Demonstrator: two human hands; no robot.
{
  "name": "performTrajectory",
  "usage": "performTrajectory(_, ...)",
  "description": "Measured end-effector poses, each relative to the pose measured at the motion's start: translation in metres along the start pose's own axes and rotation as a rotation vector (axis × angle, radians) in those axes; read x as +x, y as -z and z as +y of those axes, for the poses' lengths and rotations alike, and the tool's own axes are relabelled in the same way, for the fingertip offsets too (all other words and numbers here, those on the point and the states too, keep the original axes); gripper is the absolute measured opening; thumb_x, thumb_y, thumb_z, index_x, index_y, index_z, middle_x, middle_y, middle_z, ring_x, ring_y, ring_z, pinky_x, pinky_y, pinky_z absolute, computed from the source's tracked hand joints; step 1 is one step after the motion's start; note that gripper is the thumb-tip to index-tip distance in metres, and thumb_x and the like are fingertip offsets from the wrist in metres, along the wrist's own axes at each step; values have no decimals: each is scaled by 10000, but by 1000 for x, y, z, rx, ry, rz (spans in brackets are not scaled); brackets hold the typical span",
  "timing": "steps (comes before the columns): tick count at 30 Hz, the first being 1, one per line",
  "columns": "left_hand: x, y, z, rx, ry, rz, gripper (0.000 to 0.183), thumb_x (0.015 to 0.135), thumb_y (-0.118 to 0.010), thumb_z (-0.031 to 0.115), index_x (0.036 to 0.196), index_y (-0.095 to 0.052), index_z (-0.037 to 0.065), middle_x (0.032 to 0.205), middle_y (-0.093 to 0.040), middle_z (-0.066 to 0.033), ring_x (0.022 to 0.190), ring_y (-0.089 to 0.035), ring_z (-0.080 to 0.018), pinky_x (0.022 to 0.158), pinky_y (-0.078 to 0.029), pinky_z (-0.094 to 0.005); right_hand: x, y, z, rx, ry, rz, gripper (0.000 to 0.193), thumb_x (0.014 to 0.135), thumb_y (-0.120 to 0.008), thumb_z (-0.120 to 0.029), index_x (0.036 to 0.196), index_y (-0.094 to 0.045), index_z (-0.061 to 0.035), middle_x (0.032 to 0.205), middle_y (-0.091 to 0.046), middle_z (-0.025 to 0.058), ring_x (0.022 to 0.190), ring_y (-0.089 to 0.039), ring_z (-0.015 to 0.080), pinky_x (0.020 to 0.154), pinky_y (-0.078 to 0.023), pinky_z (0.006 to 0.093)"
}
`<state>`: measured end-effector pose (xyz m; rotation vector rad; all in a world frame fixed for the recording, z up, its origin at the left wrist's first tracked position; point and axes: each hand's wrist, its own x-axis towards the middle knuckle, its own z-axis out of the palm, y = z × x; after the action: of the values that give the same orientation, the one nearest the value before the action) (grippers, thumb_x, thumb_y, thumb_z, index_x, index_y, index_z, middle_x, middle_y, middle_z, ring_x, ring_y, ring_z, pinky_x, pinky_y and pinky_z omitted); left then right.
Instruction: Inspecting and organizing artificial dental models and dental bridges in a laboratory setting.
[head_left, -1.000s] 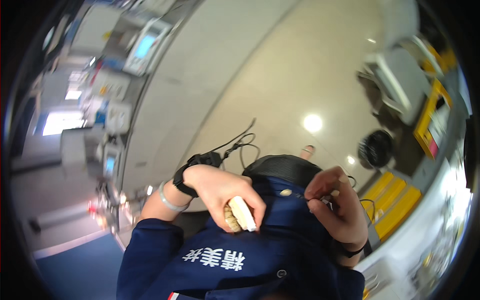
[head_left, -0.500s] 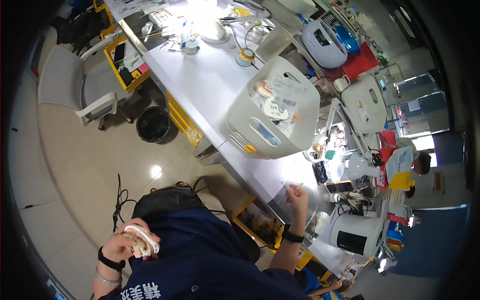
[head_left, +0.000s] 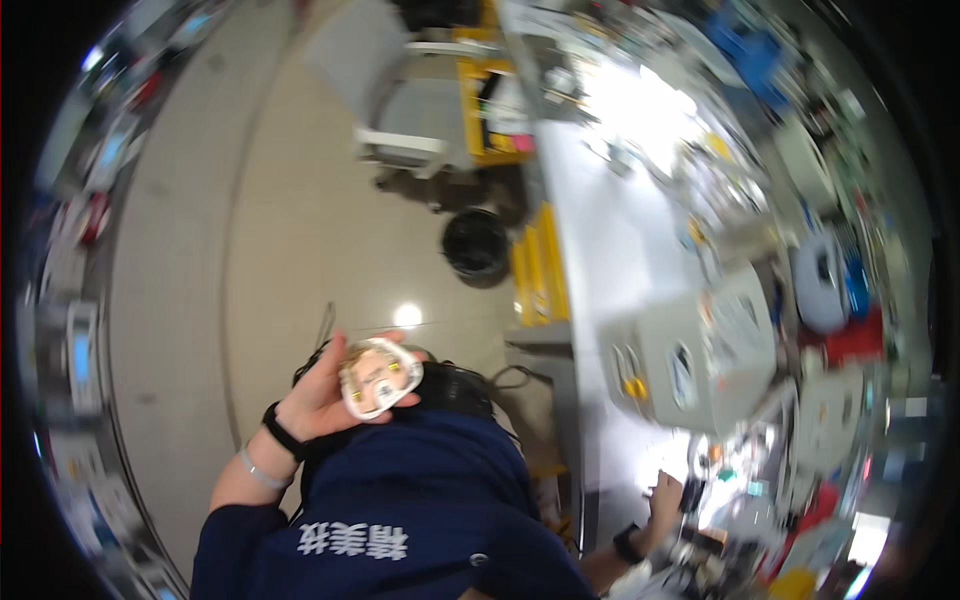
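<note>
In my left hand lies a dental cast, held in front of my body. The cast has a white rim, a tan and pinkish inner part and small yellow spots. My fingers wrap round its edge, and the face with the spots is turned up. Off to the right, my right hand hovers over or rests on the lit workbench; I cannot tell which. Its fingers are curled together and blurred, and whatever they hold is too small to make out.
A large white bin stands on the bench beyond my right hand. Yellow drawers sit under the bench edge. A black waste bin and a grey office chair stand on the floor ahead. Lamps and equipment crowd the bench's far side.
My view has swung left, so the bench sits further right in the picture. My left hand has lifted the cast and turned its face up. The right hand stays by the bench.
</note>
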<state>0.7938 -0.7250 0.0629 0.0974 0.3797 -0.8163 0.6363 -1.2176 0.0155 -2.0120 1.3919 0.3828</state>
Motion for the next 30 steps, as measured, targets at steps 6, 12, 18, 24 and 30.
performTrajectory(6,-46,9,8,-53,-338,-101,610,848,-344,590,1271,-399,154,1323,-340,-232,1129,-442,-416,875,-434,-490,-139,-48,-193,-183,1120,-740,255,811,-513,-73,1037,-590,17,931,-604,117,721,-577,157,609,-484,253)
performTrajectory(12,-131,36,63,-38,-852,-59,360,953,-283,378,1197,-434,161,1254,-440,-147,1111,-464,-340,913,-399,-452,-292,-198,-348,-463,1772,-816,552,723,-688,-164,1209,-469,-23,961,-588,138,785,-575,234,662,-479,308)
performTrajectory(18,-242,58,117,-171,-1603,33,265,938,-414,236,1192,-352,194,1151,-453,-49,1084,-452,-205,876,-404,-373,-498,-371,-392,-556,1891,-1334,824,725,-715,-270,1336,-249,29,1160,-513,214,992,-567,310,792,-486,373)
performTrajectory(24,-376,100,188,-150,-2010,106,296,896,-486,97,1151,-358,171,1101,-462,-6,1009,-459,-146,861,-395,-331,-678,-501,-400,-758,1892,-1635,802,726,-725,-241,1333,-271,20,1144,-510,205,982,-564,261,744,-501,325)
performTrajectory(30,-479,139,258,-254,-2281,217,257,897,-466,79,1130,-395,161,1108,-447,-20,1059,-435,-166,907,-368,-343,-816,-613,-415,-1134,1910,-1906,738,733,-725,-261,1312,-326,-36,1140,-499,152,944,-547,187,826,-446,324)
